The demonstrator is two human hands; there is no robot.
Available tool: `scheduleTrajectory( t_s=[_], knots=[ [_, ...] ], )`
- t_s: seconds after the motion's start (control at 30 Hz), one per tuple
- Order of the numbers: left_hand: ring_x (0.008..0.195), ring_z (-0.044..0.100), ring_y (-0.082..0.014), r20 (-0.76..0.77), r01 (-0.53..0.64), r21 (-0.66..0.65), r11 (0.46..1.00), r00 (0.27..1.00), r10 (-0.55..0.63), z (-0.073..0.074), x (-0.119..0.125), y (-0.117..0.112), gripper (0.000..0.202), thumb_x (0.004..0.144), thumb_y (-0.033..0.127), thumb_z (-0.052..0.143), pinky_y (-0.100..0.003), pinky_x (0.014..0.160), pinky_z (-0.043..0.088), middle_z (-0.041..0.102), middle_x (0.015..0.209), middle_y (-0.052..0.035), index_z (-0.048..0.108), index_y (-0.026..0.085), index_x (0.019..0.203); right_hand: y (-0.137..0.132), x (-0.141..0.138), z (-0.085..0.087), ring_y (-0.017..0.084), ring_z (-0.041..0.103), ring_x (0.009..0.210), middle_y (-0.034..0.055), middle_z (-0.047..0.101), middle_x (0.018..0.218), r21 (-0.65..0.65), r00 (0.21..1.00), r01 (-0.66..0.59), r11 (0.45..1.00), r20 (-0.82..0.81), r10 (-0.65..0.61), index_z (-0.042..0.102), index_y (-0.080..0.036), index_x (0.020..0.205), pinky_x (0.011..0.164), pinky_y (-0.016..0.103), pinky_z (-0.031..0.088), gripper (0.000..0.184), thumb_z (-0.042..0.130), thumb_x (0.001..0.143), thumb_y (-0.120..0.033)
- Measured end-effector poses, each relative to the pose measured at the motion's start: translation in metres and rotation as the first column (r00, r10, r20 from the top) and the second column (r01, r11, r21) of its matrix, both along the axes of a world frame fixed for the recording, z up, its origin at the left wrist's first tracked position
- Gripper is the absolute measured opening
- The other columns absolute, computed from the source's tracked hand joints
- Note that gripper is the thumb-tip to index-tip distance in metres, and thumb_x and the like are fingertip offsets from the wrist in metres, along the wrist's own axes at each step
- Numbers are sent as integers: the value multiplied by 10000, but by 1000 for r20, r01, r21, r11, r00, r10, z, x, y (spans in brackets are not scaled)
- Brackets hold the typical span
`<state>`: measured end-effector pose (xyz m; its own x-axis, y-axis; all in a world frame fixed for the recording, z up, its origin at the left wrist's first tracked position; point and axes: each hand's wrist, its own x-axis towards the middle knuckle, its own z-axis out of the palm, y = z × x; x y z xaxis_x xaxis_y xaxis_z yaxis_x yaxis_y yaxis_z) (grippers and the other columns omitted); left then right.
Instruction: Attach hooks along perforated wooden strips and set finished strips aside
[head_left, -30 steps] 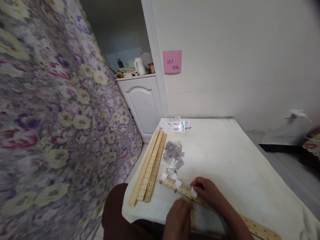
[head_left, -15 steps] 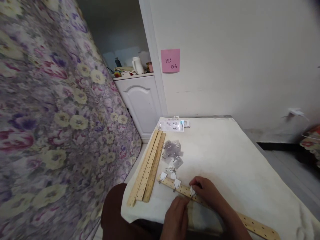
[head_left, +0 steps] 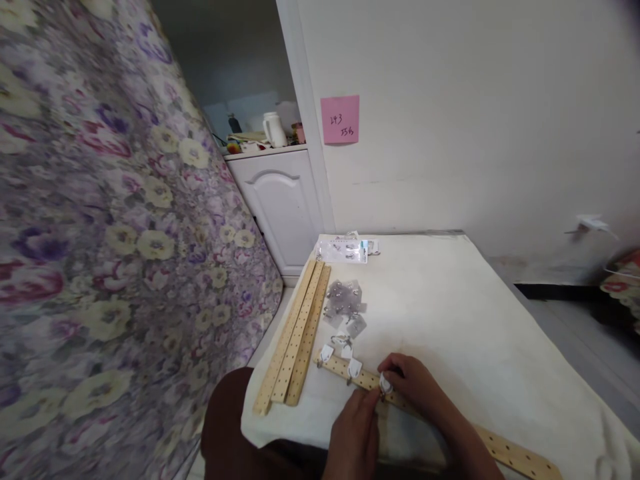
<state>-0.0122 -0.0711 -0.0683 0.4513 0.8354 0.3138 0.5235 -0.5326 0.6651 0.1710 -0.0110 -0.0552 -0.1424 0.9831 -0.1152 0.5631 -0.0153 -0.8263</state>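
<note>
- As the head view looked down on the work, the left hand (head_left: 355, 427) had crept forward since a second before. Its fingertips now met the right hand (head_left: 417, 387) at the small white plastic hook (head_left: 385, 384), so both hands were busy at that one spot.
- The right hand's grip was closed on the small white plastic hook, thumb and forefinger pinched round it. Whether the left hand's grip held the hook or only pressed beside it could not be told.
- That hook sat on the long pale wooden strip with rows of holes (head_left: 510, 455). The strip lay slantwise along the near edge of the cream cloth-covered bench (head_left: 450, 313), passed under both hands, and had not shifted.
- Two more white hooks (head_left: 355, 367) already stood on the strip's far end, to the left of the hands and apart from them.
- Three matching perforated wooden strips (head_left: 295, 333), flat and matt, lay side by side near the bench's left edge.
- Just right of them lay a loose heap of clear glossy hook backings with metal loops (head_left: 345, 307). A shiny flat packet (head_left: 345, 251) lay beyond it.
- The cloth looked soft and slightly creased.
- A purple floral fabric (head_left: 100, 233) hung at the left, and a pink paper note (head_left: 340, 119) was stuck on the smooth white wall.
</note>
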Motion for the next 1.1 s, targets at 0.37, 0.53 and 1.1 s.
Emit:
scheduleTrajectory(
  t_s=[0.37,0.53,1.1],
  knots=[
    [971,607,-212,-21,-8,9,1000,1000,8,-2,1,1,473,873,76,393,-354,813,534,602,1082,-111,456,231,1316,-1,1,0,185,635,772,38,718,797,-12,1000,-2,1000,-2,2,695,-195,812,692,266,426,197,520,722,-202],
    [1005,604,-216,-21,-20,45,999,1000,21,-3,1,1,484,874,86,407,-349,824,535,601,1101,-114,451,237,1332,-1,1,2,183,638,776,36,720,808,-12,1000,-7,1000,-4,7,697,-200,819,697,264,430,201,517,731,-206],
    [833,604,-172,-66,-50,55,997,996,53,0,2,6,477,867,108,413,-266,712,521,600,962,-70,495,269,1308,0,1,-1,195,632,812,46,717,840,-4,1000,-19,1000,14,19,704,-204,832,744,282,432,216,512,732,-210]
  ],
)
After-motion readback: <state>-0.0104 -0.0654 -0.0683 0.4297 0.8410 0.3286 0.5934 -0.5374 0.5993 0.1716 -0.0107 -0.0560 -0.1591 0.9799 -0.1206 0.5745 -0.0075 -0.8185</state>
